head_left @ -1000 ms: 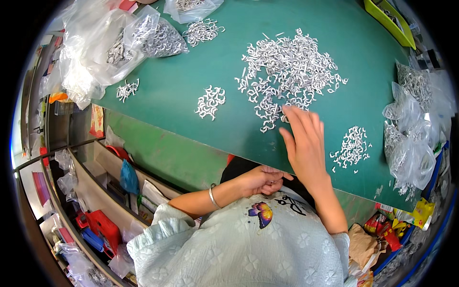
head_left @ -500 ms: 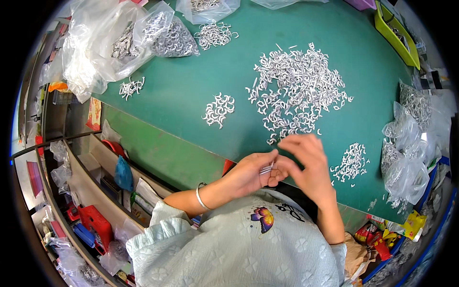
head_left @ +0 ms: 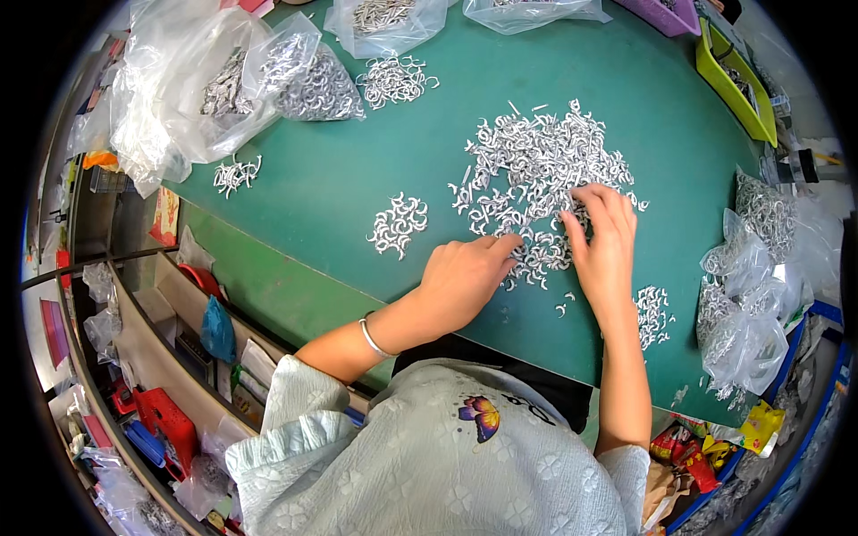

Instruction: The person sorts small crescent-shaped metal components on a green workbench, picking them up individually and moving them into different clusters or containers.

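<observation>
A big heap of small curved silvery metal pieces (head_left: 545, 147) lies on the green table. At its near left edge is my left hand (head_left: 469, 277), palm down, with the fingers curled and close together; what they hold, if anything, is hidden. My right hand (head_left: 609, 241) reaches into the near right side of the heap, thumb and fingers apart over the pieces. A smaller cluster of curved pieces (head_left: 398, 225) lies left of the heap. Another small pile (head_left: 652, 317) sits beside my right forearm, partly covered by it.
Clear plastic bags of metal parts (head_left: 317, 80) stand at the far left, with loose rings (head_left: 393, 82) beside them. More bags (head_left: 746, 304) line the right edge. A yellow-green bin (head_left: 737, 85) and a purple bin (head_left: 666, 13) stand far right. Shelves with a red case (head_left: 170, 424) lie left.
My hands have parted and moved forward to the heap; before, they were together near the table edge with thin metal pins in the left palm. The left hand has turned palm down.
</observation>
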`<state>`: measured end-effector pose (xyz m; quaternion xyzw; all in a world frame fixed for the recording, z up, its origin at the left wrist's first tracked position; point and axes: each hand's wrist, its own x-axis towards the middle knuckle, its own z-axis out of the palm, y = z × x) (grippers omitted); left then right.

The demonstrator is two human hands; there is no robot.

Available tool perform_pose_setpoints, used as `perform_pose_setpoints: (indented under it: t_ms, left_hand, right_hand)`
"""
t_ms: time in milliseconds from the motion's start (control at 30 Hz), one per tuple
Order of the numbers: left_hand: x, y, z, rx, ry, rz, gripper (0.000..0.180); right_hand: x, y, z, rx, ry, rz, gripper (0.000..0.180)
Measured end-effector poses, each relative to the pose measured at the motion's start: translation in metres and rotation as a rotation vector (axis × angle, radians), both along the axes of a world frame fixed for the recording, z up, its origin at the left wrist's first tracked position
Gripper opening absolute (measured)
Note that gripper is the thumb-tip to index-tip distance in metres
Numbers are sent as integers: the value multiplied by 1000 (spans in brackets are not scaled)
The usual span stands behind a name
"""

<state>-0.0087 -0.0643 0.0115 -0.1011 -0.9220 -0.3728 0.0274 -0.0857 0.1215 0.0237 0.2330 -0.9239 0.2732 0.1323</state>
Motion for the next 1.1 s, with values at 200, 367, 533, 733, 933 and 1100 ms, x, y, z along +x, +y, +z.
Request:
perform_pose_setpoints:
  t_ms: [200, 367, 533, 733, 933, 1100]
  left_hand:
    - [-8, -2, 11, 470, -385, -41, 19]
    - [-21, 13, 13, 1466, -1346, 44, 38]
    - [-25, 21, 10, 1529, -1471, 1, 35]
    - [-34, 22, 21, 1659, -1272, 190, 26]
    - [-56, 15, 13, 1066, -770, 32, 21]
    - [-87, 20, 13, 100, -29, 9, 23]
  right_hand:
    - [5, 5, 14, 0, -21, 22, 11]
    - [16, 0, 39, -291, -445, 215, 10]
    - [-39, 1, -1, 5, -78, -142, 14]
    - [-40, 6, 2, 154, -7, -50, 10]
    - [-43, 31, 6, -74, -108, -127, 8]
    - [-40, 18, 14, 290, -109, -46, 16]
